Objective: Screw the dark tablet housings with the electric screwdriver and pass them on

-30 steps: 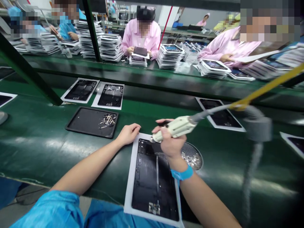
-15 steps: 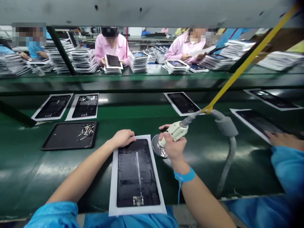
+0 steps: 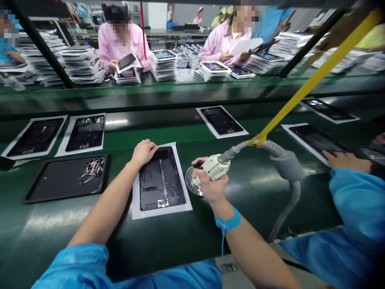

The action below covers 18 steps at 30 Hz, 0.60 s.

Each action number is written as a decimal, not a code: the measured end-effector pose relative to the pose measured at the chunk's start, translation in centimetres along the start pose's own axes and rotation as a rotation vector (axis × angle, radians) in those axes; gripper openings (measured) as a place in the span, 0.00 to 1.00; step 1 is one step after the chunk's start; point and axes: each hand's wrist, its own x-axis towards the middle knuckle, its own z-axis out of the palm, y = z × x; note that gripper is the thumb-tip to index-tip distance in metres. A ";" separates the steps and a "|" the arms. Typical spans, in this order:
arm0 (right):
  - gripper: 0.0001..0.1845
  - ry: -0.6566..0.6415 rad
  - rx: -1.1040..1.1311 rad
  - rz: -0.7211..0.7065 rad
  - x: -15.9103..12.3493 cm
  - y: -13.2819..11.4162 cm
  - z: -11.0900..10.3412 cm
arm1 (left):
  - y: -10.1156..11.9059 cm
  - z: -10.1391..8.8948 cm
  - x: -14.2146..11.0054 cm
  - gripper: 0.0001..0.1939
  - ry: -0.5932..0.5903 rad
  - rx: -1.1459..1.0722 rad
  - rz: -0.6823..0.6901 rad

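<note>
My left hand [image 3: 144, 153] is closed on the upper left edge of an opened tablet housing [image 3: 161, 180], black inside, lying on a white sheet [image 3: 186, 202]. A pale strip runs down its middle to a small circuit board [image 3: 163, 203] at the near end. To its right, my right hand [image 3: 212, 186] grips a cream-coloured handheld tool [image 3: 216, 166] with a black button and grey cable. A round, perforated metal piece [image 3: 192, 181] shows below that hand; I cannot tell whether it belongs to the tool.
At left lies a black tray [image 3: 66, 178] with a heap of small screw-like parts [image 3: 92, 168]. More housings [image 3: 86, 132] on sheets line the far side. A yellow strap [image 3: 313, 84] suspends the grey cable [image 3: 285, 164]. A co-worker's hand [image 3: 347, 160] rests on another housing at right.
My left hand and the tablet housing with its sheet have moved away from me, off the table's near edge. My right hand keeps hold of the tool. The camera view has shifted.
</note>
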 end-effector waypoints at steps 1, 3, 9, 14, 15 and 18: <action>0.12 -0.007 0.001 -0.007 0.0 -0.1 0.0 | 0.0 0.1 -0.1 0.15 0.000 -0.004 0.005; 0.11 -0.012 -0.006 -0.025 0.0 -0.3 0.0 | 0.0 0.1 -0.1 0.15 -0.001 -0.016 0.004; 0.12 0.013 -0.028 -0.023 -0.1 -0.1 0.0 | 0.1 0.1 -0.1 0.15 0.003 -0.042 -0.002; 0.13 0.032 -0.027 -0.009 -0.1 0.2 0.0 | 0.0 0.1 -0.1 0.15 0.003 -0.055 -0.008; 0.13 0.032 -0.025 -0.006 -0.1 0.1 0.0 | 0.0 0.2 -0.1 0.15 0.004 -0.059 -0.011; 0.13 0.030 -0.019 -0.012 0.0 -0.5 0.1 | 0.2 0.2 -0.2 0.14 0.008 -0.071 -0.024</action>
